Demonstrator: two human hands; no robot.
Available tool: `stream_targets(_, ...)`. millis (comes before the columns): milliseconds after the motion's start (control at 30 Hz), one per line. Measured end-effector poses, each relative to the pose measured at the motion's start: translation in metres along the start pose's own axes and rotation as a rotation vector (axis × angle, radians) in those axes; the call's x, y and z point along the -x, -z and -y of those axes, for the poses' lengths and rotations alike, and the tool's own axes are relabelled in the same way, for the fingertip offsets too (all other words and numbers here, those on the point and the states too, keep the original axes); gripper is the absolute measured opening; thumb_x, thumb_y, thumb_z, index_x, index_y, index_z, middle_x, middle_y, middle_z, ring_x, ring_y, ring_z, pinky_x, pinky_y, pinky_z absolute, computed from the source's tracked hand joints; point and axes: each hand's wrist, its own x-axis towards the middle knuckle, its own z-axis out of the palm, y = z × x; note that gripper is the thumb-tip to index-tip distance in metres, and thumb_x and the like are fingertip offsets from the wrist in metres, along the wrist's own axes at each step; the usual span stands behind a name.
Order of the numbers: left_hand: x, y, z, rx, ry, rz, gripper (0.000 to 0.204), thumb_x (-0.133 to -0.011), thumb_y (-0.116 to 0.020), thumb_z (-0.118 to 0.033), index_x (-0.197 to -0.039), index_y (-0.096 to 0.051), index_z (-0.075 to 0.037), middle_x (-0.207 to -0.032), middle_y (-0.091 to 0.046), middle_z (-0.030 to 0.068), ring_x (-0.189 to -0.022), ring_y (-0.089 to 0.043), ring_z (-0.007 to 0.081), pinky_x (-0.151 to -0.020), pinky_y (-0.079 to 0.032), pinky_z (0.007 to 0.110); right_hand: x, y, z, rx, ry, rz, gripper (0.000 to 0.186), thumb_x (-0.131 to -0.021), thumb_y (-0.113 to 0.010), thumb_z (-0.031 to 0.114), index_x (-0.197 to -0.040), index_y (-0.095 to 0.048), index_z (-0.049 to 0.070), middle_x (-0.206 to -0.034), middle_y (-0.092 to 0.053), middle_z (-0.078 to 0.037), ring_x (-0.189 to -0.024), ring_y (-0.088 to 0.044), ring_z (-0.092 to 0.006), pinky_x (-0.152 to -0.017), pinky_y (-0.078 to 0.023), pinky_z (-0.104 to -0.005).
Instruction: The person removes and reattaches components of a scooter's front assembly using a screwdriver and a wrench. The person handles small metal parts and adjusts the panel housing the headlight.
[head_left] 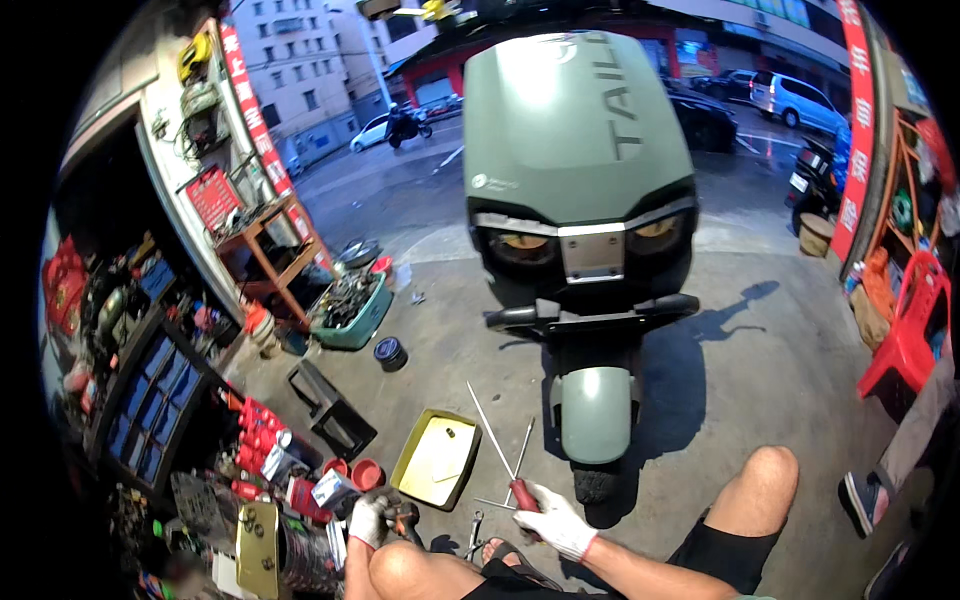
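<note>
My right hand (562,522), in a white glove, is closed round the red handle of a long screwdriver (522,494), its shaft pointing up and away to the left. Behind that shaft a T-handle wrench (523,450) crosses it; whether it touches the hand is unclear. Low at the left, my gloved left hand (368,520) is closed at an orange-and-black tool (404,516), whose lower part is hard to make out. Between my feet lies a spanner (475,528). In front of me stands a green scooter (578,130), its rear wheel (597,483) nearest.
A yellow tray (425,480) with small dark parts lies left of the wheel. Beyond it are a black step stool (330,412), a dark tin (390,353) and a green bin (365,318) of parts. Bottles (262,430) crowd the left. A person's shoe (858,503) and red chair (908,320) are right.
</note>
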Motion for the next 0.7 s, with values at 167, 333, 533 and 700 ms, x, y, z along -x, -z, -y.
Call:
stream_targets(167, 0.003, -0.130, -0.134, -0.139, -0.218, 0.248, 0.020, -0.097, -0.053, -0.020, -0.097, -0.057, -0.001, -0.069, -0.057, 0.0040, -0.046, -0.041, 0.0083, -0.044, -0.032, 0.022, 0.074, 0.061, 0.024, 0.695, 0.522, -0.280, 0.072, -0.076, -0.067, 0.015, -0.140, -0.039, -0.002, -0.111, -0.056, -0.019, -0.101, -0.056, -0.0294, -0.090, -0.044, -0.0368)
stream_targets(333, 0.026, -0.280, -0.170, -0.099, -0.203, 0.677, 0.036, -0.098, -0.053, -0.021, -0.125, -0.054, 0.003, -0.074, -0.046, -0.0034, -0.060, -0.039, 0.0058, -0.052, -0.033, 0.020, 0.144, 0.101, 0.053, 0.559, 0.604, -0.543, 0.063, -0.073, -0.066, 0.006, -0.131, -0.048, -0.006, -0.099, -0.058, -0.016, -0.091, -0.059, -0.0288, -0.085, -0.046, -0.0347)
stream_targets(533, 0.033, -0.382, -0.148, -0.049, -0.196, 0.703, 0.028, -0.096, -0.057, -0.022, -0.117, -0.053, -0.003, -0.087, -0.061, 0.0059, -0.060, -0.048, 0.0081, -0.054, -0.039, 0.020, 0.181, 0.130, 0.059, 0.558, 0.688, -0.798, 0.052, -0.066, -0.069, 0.001, -0.117, -0.058, -0.004, -0.106, -0.060, -0.019, -0.096, -0.060, -0.0322, -0.086, -0.047, -0.0377)
stream_targets(700, 0.033, -0.416, -0.133, 0.288, -0.080, 0.682, 0.023, -0.097, -0.055, -0.014, -0.116, -0.053, -0.002, -0.094, -0.059, 0.0077, -0.069, -0.050, 0.0079, -0.052, -0.037, 0.018, 0.188, 0.146, 0.064, 0.608, 0.688, -0.848, 0.044, -0.066, -0.070, 0.002, -0.109, -0.062, -0.003, -0.103, -0.064, -0.019, -0.093, -0.063, -0.0335, -0.083, -0.049, -0.0388)
